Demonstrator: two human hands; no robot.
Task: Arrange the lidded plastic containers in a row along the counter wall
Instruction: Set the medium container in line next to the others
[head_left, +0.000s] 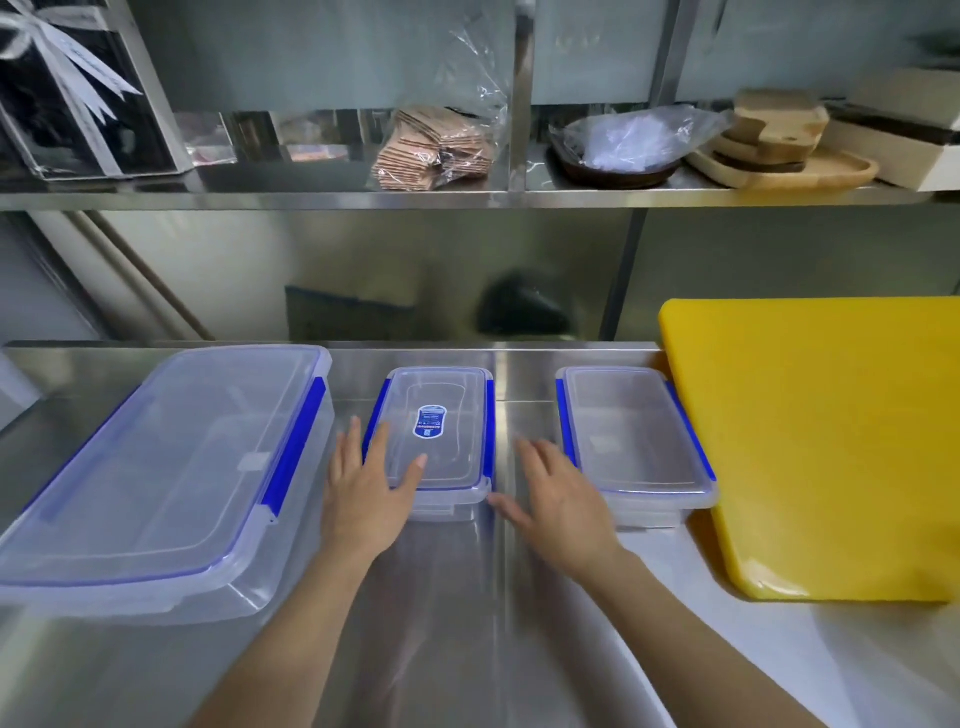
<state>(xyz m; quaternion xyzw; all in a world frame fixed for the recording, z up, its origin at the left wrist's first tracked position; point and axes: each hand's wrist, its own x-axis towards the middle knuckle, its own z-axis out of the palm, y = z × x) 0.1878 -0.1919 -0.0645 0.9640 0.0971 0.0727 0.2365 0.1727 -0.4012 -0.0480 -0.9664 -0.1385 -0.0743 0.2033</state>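
Observation:
Three clear plastic containers with blue-clipped lids stand side by side on the steel counter (498, 597), against the back wall. The large container (171, 467) is on the left. A small container with a blue label (439, 436) is in the middle, and another small container (631, 439) is on the right. My left hand (366, 491) lies flat over the near left corner of the middle container's lid, fingers spread. My right hand (558, 501) hovers open between the two small containers, holding nothing.
A thick yellow cutting board (826, 447) lies at the right, touching the right container. A steel shelf (467, 195) above holds a black gift box, bagged paper packets, a bagged dark dish and wooden boards.

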